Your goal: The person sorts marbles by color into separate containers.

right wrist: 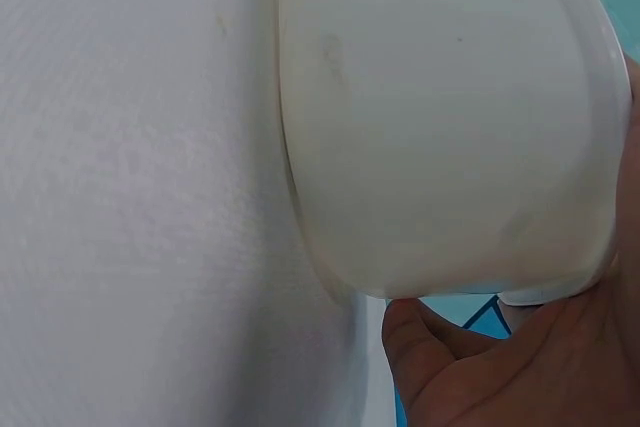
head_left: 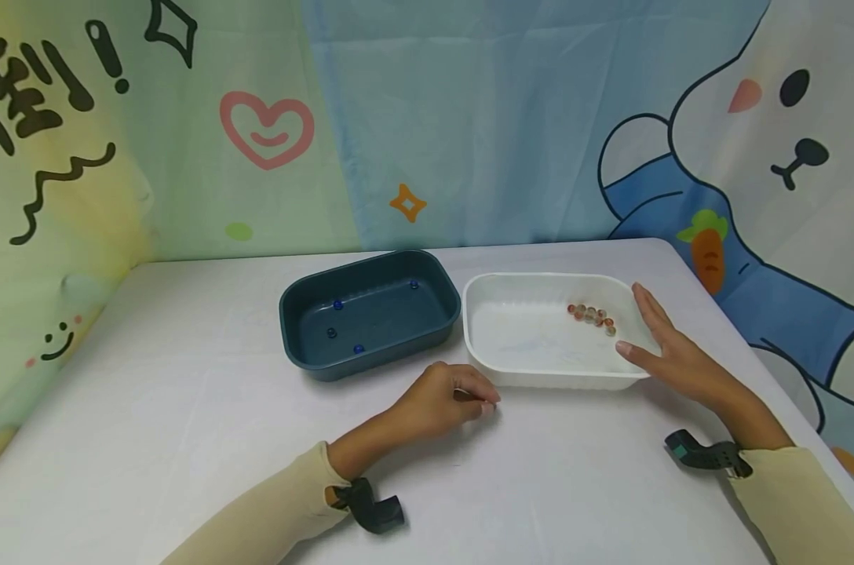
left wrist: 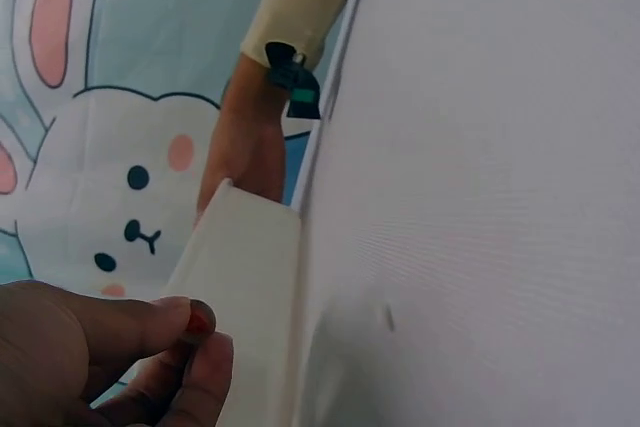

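Note:
My left hand (head_left: 437, 400) is just in front of the white tray's near left corner. Between thumb and fingers it pinches a small red marble (left wrist: 201, 319), seen in the left wrist view and mostly covered by the fingertips. At the right end of the white tray (head_left: 519, 349), my right hand (head_left: 681, 357) rests against the rim with fingers extended and thumb spread. A cluster of reddish and clear marbles (head_left: 591, 315) lies inside that tray, towards its right side. The right wrist view shows the thumb touching the tray's end.
Left of the white tray and close to it stands a dark blue tray (head_left: 370, 362), holding several dark blue marbles (head_left: 359, 348) spread apart. Both trays are on a white-covered table (head_left: 187, 408). A printed cloth (head_left: 469, 118) hangs behind.

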A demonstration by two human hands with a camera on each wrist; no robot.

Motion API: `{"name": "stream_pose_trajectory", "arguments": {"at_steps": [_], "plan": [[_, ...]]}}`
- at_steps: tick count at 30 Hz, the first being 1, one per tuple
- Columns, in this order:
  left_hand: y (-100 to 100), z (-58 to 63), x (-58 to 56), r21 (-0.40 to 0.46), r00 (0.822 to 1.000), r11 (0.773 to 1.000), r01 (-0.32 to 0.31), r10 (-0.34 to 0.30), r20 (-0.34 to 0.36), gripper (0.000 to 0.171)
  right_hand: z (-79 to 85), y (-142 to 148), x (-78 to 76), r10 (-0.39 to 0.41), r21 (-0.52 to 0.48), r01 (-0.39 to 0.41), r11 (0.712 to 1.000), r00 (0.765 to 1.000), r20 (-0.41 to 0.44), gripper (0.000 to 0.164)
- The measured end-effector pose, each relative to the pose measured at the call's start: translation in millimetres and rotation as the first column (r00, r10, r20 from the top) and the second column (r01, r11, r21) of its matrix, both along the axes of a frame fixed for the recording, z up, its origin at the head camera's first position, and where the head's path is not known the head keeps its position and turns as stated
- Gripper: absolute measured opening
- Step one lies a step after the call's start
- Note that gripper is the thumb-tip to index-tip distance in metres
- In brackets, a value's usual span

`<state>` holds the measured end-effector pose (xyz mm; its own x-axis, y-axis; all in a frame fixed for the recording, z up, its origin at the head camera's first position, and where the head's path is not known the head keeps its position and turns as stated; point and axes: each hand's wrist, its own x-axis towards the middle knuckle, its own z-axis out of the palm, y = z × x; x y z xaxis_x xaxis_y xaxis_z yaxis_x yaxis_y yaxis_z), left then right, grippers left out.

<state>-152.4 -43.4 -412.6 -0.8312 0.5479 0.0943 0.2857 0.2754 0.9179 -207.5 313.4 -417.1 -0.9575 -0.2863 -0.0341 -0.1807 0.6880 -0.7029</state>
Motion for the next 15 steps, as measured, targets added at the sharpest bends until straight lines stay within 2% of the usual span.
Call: {"name": "stream_pose_trajectory", "arguments": {"at_steps": [7,15], "plan": [[-3.0,8.7,0.1,0.083,1.0,0.997,-0.006,0.004,0.017,0.013,1.2,-0.7,0.6,-0.003,-0.007,0.003,1.0,1.0,0.005,0.095],[-7.0,14.8,-6.4,0.144,1.0,0.989,-0.021,0.018,0.02,0.014,1.6,-0.3,1.5,-0.012,0.003,0.012,1.0,1.0,0.017,0.096]]}}
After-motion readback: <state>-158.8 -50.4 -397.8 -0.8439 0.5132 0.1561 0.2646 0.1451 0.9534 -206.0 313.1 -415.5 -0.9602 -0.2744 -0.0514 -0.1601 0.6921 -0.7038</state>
